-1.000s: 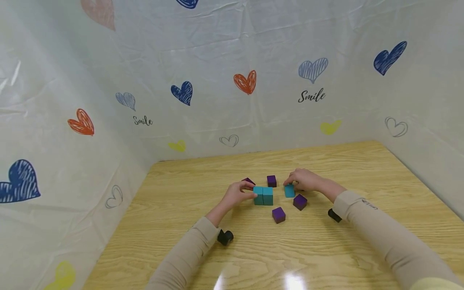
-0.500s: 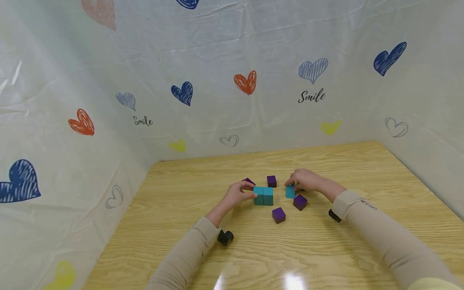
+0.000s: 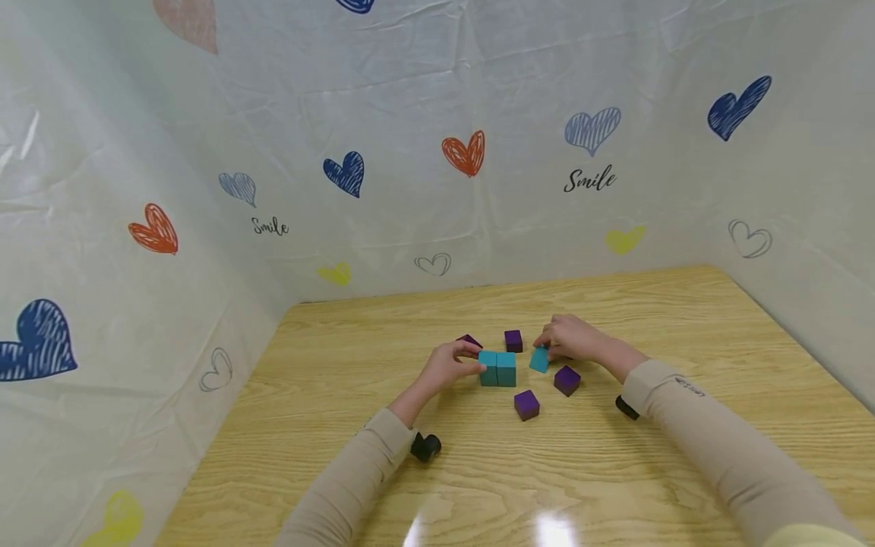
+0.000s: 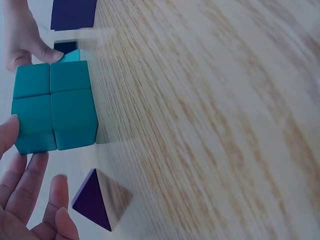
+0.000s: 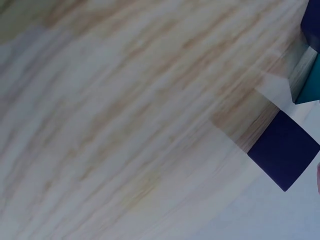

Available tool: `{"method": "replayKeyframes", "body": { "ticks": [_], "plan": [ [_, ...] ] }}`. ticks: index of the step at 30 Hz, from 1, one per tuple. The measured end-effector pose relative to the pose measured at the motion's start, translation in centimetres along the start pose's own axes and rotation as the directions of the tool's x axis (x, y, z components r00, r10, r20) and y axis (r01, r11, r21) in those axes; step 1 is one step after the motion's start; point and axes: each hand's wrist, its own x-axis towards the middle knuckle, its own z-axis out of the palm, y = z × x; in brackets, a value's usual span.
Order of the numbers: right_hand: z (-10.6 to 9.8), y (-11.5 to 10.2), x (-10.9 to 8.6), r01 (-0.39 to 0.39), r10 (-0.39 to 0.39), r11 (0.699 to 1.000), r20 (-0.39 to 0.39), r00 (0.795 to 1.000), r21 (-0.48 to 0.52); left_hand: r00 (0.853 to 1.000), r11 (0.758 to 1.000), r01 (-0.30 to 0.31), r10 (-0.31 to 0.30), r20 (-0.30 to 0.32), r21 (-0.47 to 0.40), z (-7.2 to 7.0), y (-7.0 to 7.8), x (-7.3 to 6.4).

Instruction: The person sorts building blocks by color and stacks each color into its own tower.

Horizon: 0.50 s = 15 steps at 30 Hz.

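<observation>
Several teal cubes (image 3: 506, 370) stand pressed together as a two-by-two block, best seen in the left wrist view. My left hand (image 3: 447, 366) grips this block at its left side, thumb on the near face and fingers behind. To the right of the block, a separate teal piece (image 3: 539, 359) is tilted in the fingertips of my right hand (image 3: 574, 338). A small gap separates it from the block, and my fingers hide part of it. In the right wrist view, a teal corner (image 5: 311, 85) shows at the right edge.
Purple cubes lie around the block: one behind it (image 3: 513, 341), one in front (image 3: 526, 405), one near my right hand (image 3: 567, 381). Another purple piece (image 3: 468, 341) is partly covered by my left hand. The wooden table (image 3: 383, 327) meets a heart-print sheet (image 3: 390, 228).
My right hand first shifted slightly right, then moved left with the teal piece, which has turned from straight to tilted. My left hand and the teal block have stayed put.
</observation>
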Motion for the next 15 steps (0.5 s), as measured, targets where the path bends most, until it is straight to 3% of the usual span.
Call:
{"method": "replayKeyframes", "body": {
  "ticks": [11,15],
  "plan": [
    [0.22,-0.03,0.17,-0.113,0.109,0.988,0.043,0.993,0.106,1.0,1.0,0.012,-0.012,-0.005,-0.007,-0.02,0.24,-0.04],
    [0.1,-0.16,0.15,-0.11,0.105,0.988,0.054,0.993,0.105,1.0,1.0,0.012,-0.012,0.003,-0.018,-0.09,0.31,-0.17]
  ]
}}
